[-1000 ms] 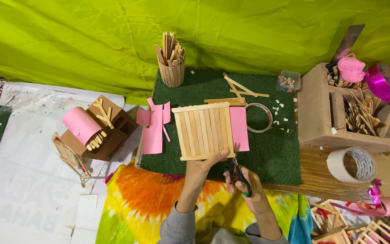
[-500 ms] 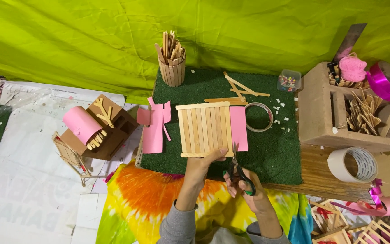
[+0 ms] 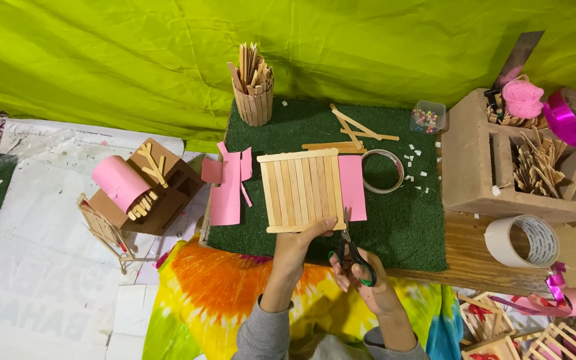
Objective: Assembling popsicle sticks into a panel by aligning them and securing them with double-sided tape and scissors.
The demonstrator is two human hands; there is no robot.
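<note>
Nearest me, my right hand (image 3: 361,277) grips the scissors (image 3: 353,253), blades pointing up at the pink paper (image 3: 353,179). My left hand (image 3: 299,245) pinches the stick panel's (image 3: 301,190) near edge on the green mat (image 3: 401,220). Open mat lies right; the tape ring (image 3: 382,171) sits beyond.

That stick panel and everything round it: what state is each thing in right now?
Stick panel: flat on the green mat, pinched at its near edge by the left hand.
Pink paper: lying under the panel's right side.
Scissors: in the right hand, tips at the paper's lower edge.
Stick cup: upright, full of sticks.
Tape roll: lying on its side.
Bead box: whether closed, unclear.
</note>
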